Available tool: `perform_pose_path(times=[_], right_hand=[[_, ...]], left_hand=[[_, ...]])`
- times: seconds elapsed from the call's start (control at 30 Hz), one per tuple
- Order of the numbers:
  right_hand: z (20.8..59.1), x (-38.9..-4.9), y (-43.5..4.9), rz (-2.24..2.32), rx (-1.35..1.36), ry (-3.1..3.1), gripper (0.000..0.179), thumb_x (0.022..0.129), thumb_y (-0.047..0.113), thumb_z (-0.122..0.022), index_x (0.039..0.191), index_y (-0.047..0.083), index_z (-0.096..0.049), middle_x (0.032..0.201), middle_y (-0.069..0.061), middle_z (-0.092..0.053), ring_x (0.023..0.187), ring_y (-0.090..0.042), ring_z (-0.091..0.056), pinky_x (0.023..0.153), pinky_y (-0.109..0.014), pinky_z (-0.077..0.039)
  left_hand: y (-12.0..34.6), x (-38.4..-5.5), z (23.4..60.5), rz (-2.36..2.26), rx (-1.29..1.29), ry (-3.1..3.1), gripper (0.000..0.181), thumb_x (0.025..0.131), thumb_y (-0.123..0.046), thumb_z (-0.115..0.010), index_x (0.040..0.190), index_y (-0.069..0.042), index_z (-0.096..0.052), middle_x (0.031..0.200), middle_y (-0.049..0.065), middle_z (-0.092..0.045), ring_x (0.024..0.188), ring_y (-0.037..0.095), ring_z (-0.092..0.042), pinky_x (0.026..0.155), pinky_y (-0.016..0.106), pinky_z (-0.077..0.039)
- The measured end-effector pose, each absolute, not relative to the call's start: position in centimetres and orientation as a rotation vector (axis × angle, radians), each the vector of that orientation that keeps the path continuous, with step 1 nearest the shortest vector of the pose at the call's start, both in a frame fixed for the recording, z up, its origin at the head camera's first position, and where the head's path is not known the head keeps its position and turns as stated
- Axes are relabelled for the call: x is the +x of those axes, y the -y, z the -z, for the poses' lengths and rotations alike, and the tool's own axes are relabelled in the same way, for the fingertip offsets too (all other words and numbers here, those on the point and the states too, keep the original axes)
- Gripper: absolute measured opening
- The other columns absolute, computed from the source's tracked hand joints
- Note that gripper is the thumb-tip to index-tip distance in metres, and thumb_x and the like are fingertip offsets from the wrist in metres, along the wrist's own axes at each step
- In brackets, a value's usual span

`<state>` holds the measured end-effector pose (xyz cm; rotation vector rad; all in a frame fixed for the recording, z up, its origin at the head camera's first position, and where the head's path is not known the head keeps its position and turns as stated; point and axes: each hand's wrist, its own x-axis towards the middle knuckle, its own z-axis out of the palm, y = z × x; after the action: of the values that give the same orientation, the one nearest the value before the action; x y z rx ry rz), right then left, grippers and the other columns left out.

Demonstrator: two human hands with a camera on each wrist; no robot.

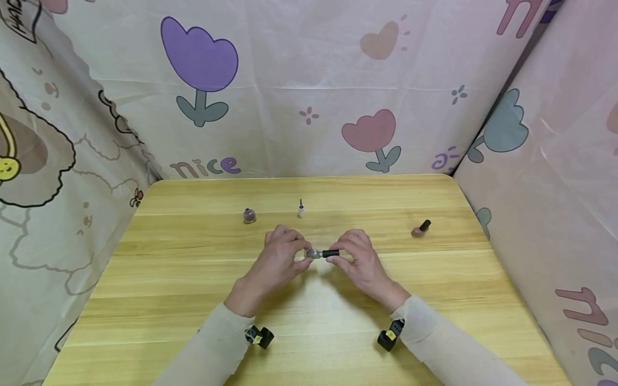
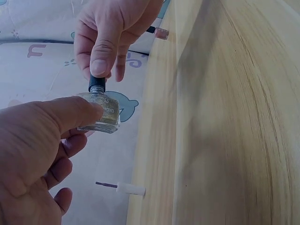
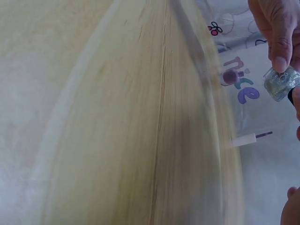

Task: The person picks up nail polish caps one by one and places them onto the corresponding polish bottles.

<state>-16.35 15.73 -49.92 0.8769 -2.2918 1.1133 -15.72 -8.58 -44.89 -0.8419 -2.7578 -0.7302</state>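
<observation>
Left grip pinching glass bottle by its body, right grip pinching black cap, neck between

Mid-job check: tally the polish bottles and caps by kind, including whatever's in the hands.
Bottles: 3 (glittery bottle, purple bottle, pink bottle)
Black caps: 2 (held cap, pink bottle's cap)
White caps: 1 (white brush cap)
Total: 6

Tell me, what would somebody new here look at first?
Probably the glittery little bottle in the middle, with the left hand pinching it and the right hand pinching its black cap. Next might be the big purple tulip on the cloth behind the table, left of centre. Then perhaps the white cap standing near the table's far edge, its brush pointing up.
</observation>
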Motion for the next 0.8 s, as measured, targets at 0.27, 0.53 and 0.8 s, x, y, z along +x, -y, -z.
perform_pose_path(times=[0.27, 0.53, 0.8], right_hand=[[50.02, -16.45, -15.84, -1.103, 0.901, 2.328, 0.016, 0.084, 0.016, -0.087, 0.095, 0.011, -0.077, 0.098, -0.001, -0.071, 0.108, -0.024, -0.057, 0.103, -0.044, -0.039], [50.64, -16.54, -15.78, -1.098, 0.924, 2.324, 0.015, 0.095, 0.023, -0.078, 0.086, 0.012, -0.075, 0.092, 0.000, -0.070, 0.103, -0.022, -0.059, 0.099, -0.043, -0.042], [50.10, -16.37, -16.06, -1.124, 0.879, 2.417, 0.029, 0.088, 0.020, -0.085, 0.112, 0.010, -0.074, 0.113, 0.000, -0.069, 0.114, -0.022, -0.055, 0.100, -0.042, -0.044]], left_hand=[[8.74, -15.75, 44.72, 0.724, -0.850, 2.742, 0.016, 0.090, -0.023, -0.087, 0.104, -0.017, -0.082, 0.106, 0.000, -0.072, 0.102, 0.020, -0.051, 0.092, 0.045, -0.036], [8.51, -15.80, 44.36, 0.688, -0.857, 2.802, 0.015, 0.089, -0.023, -0.087, 0.101, -0.017, -0.081, 0.106, -0.001, -0.071, 0.104, 0.019, -0.051, 0.093, 0.045, -0.037], [8.61, -15.86, 44.25, 0.717, -0.813, 2.831, 0.016, 0.090, -0.025, -0.086, 0.104, -0.017, -0.082, 0.108, -0.001, -0.071, 0.107, 0.020, -0.051, 0.095, 0.044, -0.036]])
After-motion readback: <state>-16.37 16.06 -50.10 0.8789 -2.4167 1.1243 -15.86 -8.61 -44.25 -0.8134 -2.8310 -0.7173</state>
